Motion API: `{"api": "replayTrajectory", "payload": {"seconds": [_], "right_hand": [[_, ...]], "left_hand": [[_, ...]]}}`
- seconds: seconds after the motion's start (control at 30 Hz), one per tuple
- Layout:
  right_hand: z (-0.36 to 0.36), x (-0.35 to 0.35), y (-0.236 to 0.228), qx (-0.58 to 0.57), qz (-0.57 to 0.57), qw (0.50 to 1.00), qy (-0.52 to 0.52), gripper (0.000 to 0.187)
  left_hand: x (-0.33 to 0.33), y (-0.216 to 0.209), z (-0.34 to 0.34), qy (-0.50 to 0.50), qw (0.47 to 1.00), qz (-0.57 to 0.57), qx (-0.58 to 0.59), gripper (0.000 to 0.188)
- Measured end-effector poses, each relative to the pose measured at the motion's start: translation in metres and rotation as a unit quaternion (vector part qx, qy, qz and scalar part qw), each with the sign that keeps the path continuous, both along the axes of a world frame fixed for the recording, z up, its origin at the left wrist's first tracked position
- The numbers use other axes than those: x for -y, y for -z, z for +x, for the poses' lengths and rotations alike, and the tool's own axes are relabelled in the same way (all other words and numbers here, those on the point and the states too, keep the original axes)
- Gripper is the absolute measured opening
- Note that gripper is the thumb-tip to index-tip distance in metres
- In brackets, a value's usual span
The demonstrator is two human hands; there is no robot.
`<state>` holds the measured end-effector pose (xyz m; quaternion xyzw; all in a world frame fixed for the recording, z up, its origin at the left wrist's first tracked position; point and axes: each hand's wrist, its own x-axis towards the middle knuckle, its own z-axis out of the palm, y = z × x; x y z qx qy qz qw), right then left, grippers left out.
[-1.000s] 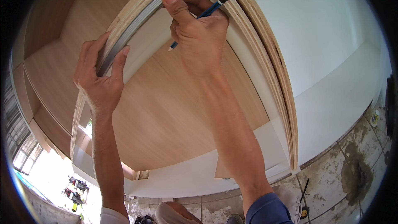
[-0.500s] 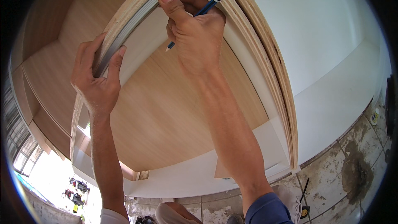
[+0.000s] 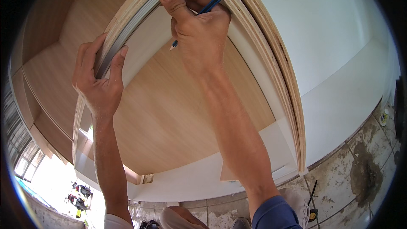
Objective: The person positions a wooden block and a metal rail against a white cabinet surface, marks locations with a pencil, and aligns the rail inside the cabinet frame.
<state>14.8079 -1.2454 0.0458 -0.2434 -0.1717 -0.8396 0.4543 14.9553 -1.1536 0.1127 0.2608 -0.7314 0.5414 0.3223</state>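
Note:
A grey metal drawer slide (image 3: 137, 20) lies along the inner side of a plywood panel edge (image 3: 132, 3) of a cabinet. My left hand (image 3: 98, 78) clasps its near end together with the panel, thumb inside and fingers around the outer side. Farther along, my right hand (image 3: 199, 32) is closed, its thumb and bent fingers at the slide. A dark blue pencil (image 3: 210, 4) is tucked through that same hand, black end up to the right and sharpened tip down to the left. The fingertips behind the right hand are hidden.
Between my arms is the cabinet's wood-grain panel (image 3: 169, 123). Doubled plywood edges (image 3: 271, 55) curve down the right, beside a white panel (image 3: 322, 25). A tape measure (image 3: 313, 215) sits on the stained tiled floor (image 3: 335, 186); power tools (image 3: 78, 197) lie at lower left.
My right hand has shifted very slightly left along with the pencil. The left hand keeps its hold on the slide and panel.

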Motion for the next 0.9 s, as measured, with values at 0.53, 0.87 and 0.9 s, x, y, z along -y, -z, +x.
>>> {"api": "replayTrajectory", "payload": {"seconds": [0.53, 0.87, 0.9], "right_hand": [[0.006, 0.003, 0.000, 0.024, -0.020, 0.999, -0.013, 0.025], [0.035, 0.034, 0.042, 0.195, -0.102, 0.967, -0.129, 0.049], [0.042, 0.033, 0.044, 0.216, -0.067, 0.965, -0.129, 0.052]], "left_hand": [[0.000, 0.003, -0.004, -0.001, 1.000, 0.004, -0.009, 0.032], [0.000, 0.003, -0.001, 0.002, 1.000, -0.009, -0.002, 0.034], [-0.001, 0.002, -0.001, -0.006, 1.000, -0.013, -0.002, 0.034]]}}
